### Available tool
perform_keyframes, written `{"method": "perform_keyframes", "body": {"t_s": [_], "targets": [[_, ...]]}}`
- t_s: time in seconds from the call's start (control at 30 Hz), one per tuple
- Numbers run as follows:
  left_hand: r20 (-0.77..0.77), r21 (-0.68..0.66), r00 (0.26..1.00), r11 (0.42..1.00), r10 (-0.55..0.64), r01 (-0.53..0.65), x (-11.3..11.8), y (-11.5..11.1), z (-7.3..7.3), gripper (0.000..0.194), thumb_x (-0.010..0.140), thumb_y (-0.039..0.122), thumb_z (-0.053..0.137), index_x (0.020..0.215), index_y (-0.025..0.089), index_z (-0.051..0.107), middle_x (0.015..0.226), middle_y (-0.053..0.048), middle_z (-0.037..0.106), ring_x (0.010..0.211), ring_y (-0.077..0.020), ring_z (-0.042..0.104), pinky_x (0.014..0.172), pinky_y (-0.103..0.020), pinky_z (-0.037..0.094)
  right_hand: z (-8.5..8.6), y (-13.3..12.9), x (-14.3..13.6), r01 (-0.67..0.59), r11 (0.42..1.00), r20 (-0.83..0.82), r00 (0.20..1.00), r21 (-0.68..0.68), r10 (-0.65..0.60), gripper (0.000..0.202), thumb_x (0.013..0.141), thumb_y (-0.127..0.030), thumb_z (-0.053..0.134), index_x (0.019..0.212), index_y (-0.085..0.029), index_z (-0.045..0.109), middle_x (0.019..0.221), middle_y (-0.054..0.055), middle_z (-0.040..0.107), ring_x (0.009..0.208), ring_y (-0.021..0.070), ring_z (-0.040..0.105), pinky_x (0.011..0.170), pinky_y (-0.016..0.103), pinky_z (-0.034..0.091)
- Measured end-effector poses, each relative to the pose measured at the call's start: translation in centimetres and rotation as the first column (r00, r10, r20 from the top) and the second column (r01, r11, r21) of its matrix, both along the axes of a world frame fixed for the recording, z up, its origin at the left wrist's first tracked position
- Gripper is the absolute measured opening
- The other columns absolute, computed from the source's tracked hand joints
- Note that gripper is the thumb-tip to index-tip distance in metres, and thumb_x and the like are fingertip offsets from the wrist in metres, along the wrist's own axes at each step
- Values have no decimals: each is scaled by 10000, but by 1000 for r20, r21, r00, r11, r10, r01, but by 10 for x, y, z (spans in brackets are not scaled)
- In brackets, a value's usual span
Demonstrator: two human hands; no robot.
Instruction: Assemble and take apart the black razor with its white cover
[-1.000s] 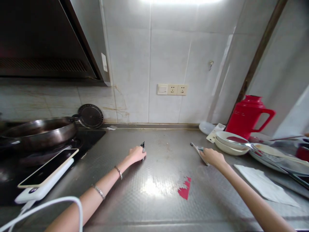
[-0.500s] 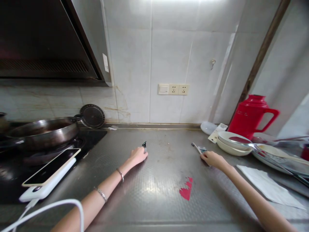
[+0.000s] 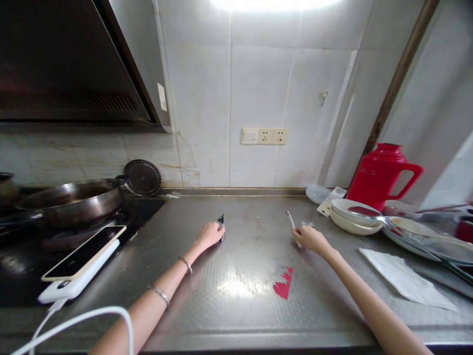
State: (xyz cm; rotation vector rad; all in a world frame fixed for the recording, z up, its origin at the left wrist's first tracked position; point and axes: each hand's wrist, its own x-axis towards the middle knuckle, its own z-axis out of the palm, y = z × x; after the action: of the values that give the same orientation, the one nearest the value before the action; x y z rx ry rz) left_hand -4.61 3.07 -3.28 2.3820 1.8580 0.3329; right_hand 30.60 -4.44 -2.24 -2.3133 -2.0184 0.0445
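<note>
My left hand (image 3: pixel 212 233) is closed around a small black-and-silver tool (image 3: pixel 221 219) on the steel counter. A dark top and a silver lower part show beside the fingers; its exact kind is too small to make out. Farther right, my right hand (image 3: pixel 309 238) pinches a slim white toothbrush (image 3: pixel 291 221), its small dark head pointing away from me and to the left. Just behind the right hand lies a small clear-and-dark packet (image 3: pixel 307 224), mostly covered by that hand.
On the left, a pan (image 3: pixel 74 197) sits on the black stove, near a phone (image 3: pixel 84 252) on a white power bank with a cable. At right stand a red thermos (image 3: pixel 377 177), stacked bowls (image 3: pixel 351 227) and a white napkin (image 3: pixel 406 278). A red patch (image 3: pixel 284 284) marks the counter (image 3: pixel 251 256).
My right hand has slid left with the toothbrush, away from the packet, and the toothbrush has turned to point more straight ahead. My left hand has hardly moved; the view has shifted slightly.
</note>
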Motion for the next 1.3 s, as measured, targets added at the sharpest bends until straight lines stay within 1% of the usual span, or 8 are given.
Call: {"method": "perform_keyframes", "body": {"t_s": [0.17,0.33,0.5,0.63,0.93,1.07,1.2,1.3], "targets": [[48,8,999,1000,6,-6,-3,-1,-3,408,848,404,370,735,169,684,810,-110,697,770,-199,635,613,-242,385,13,2,-66,-104,994,43,994,27,103,407,855,-317,336,778,-152,700,857,159,691,808,236,653,624,254,421],[89,24,996,1000,1,-3,-5,-1,-6,320,838,306,399,755,167,676,820,-95,697,753,-177,624,602,-230,362,18,8,-122,-179,984,67,982,19,178,411,863,-315,335,852,-137,706,906,174,688,832,239,658,670,265,455],[127,37,992,999,-13,8,-8,-1,-8,297,834,241,394,728,165,661,795,-91,694,722,-173,616,589,-235,342,17,14,-162,-228,974,59,972,-13,228,388,861,-309,354,924,-135,695,966,184,677,915,249,641,755,303,466],[132,31,991,999,-15,10,-9,-2,-7,288,833,223,398,745,160,665,797,-97,691,719,-162,607,606,-228,343,13,16,-181,-277,961,57,960,17,275,388,844,-300,362,942,-125,694,963,193,677,914,270,642,753,339,479],[136,50,991,999,-11,5,-8,-2,-8,286,825,231,402,739,158,665,803,-97,692,701,-159,598,581,-229,325,7,23,-194,-276,961,53,960,27,275,390,821,-304,376,951,-122,696,956,194,679,897,281,646,728,348,488],[140,40,990,999,-13,7,-9,0,-9,290,814,233,401,704,157,658,780,-95,693,671,-160,592,549,-236,302,8,24,-192,-263,965,18,965,26,262,445,856,-398,351,950,-134,696,957,192,679,908,267,642,740,327,473],[150,34,989,999,-14,9,-10,1,-9,281,811,229,405,692,156,648,778,-89,693,667,-153,588,541,-234,293,12,25,-170,-236,971,-40,971,39,237,474,863,-486,343,887,-171,695,931,148,688,880,236,641,713,291,455],[156,39,988,999,-20,14,-10,0,-8,276,815,225,406,692,156,643,777,-86,691,671,-149,590,543,-230,293,15,27,-133,-200,972,-120,969,119,214,377,849,-469,404,885,-204,669,900,86,692,861,197,632,691,251,434]]}}
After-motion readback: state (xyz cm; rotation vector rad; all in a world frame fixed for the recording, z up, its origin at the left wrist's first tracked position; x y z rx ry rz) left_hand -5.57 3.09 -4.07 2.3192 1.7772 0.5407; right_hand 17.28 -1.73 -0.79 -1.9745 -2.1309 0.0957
